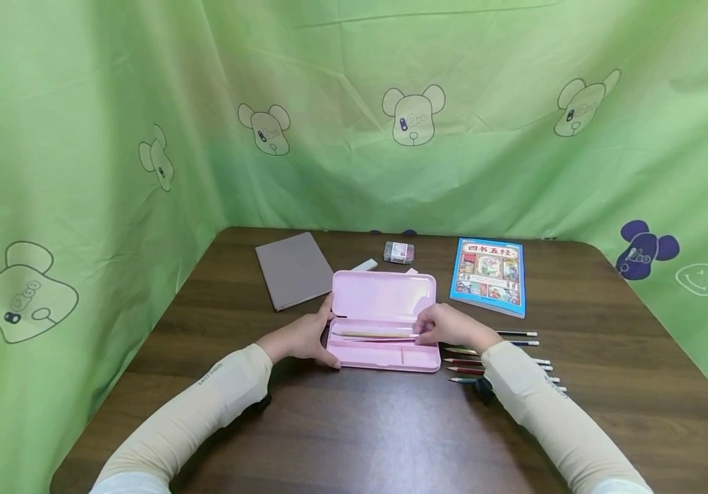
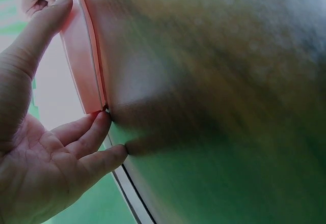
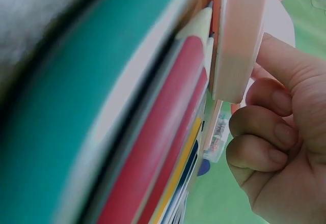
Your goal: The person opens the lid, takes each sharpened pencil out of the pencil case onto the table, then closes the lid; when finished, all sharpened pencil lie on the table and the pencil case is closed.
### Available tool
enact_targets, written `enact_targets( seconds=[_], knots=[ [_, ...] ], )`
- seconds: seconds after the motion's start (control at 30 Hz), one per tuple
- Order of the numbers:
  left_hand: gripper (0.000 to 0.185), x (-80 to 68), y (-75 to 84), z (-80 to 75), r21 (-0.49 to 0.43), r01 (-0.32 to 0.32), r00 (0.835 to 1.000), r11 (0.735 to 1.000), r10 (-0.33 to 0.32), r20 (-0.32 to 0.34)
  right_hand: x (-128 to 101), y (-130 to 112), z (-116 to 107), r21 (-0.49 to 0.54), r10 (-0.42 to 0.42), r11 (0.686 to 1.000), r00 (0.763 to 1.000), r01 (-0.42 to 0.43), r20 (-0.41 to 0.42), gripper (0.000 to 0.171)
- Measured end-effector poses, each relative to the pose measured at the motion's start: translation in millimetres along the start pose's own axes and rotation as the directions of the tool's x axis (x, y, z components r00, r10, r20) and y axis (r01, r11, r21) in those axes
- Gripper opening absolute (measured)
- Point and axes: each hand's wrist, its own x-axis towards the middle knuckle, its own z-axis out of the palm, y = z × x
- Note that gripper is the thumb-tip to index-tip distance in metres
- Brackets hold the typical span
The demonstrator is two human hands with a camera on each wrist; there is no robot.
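Left hand (image 1: pixel 304 337) sits at the left end of the open pink pencil case (image 1: pixel 383 296), thumb up along the hinge edge, fingers nearly straight and loosely spread against the case's end; left wrist view confirms it: palm open, fingertips (image 2: pixel 102 124) touching the pink edge, nothing wrapped or pinched; right hand (image 1: pixel 446 328) is at the right end of the case's tray, fingers curled in, holding the end of a pencil (image 1: pixel 374 335) that lies lengthwise in the long upper compartment; a second thin pencil lies right beside it, hard to separate from the first; right wrist view shows curled fingers (image 3: pixel 265 132) just beside the case's rim, but the pencil itself isn't visible there; case sits mid-table (image 1: pixel 354 439), lid flat open towards the far side, tray near the person; to the right of the case a row of pencils (image 1: pixel 502 360) lies on the table, partly hidden under the right forearm, so count is unclear; a small dark object near that sleeve is too covered to identify; further back: grey-brown notebook (image 1: pixel 293 269) left, white eraser (image 1: pixel 364 265), small clear box (image 1: pixel 398 252), blue illustrated book (image 1: pixel 488 276) right; both wrist views are heavily blurred close-ups, mostly smeared colour bands, little else readable.
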Motion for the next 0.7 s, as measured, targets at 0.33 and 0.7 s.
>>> enact_targets(
  seconds=[0.33, 0.7],
  knots=[
    [0.136, -1.0, 1.2, -0.3, -0.008, 0.017, 1.000, 1.000, -0.017, -0.008, -7, 4, -6, 0.086, -0.020, 0.996, 0.994, 0.029, -0.112, 0.009],
    [0.134, -1.5, 1.3, 1.6, -0.011, 0.022, 1.000, 1.000, -0.022, -0.008, -27, 26, -13, 0.220, 0.088, 0.975, 0.965, -0.033, -0.245, 0.016]
  ],
)
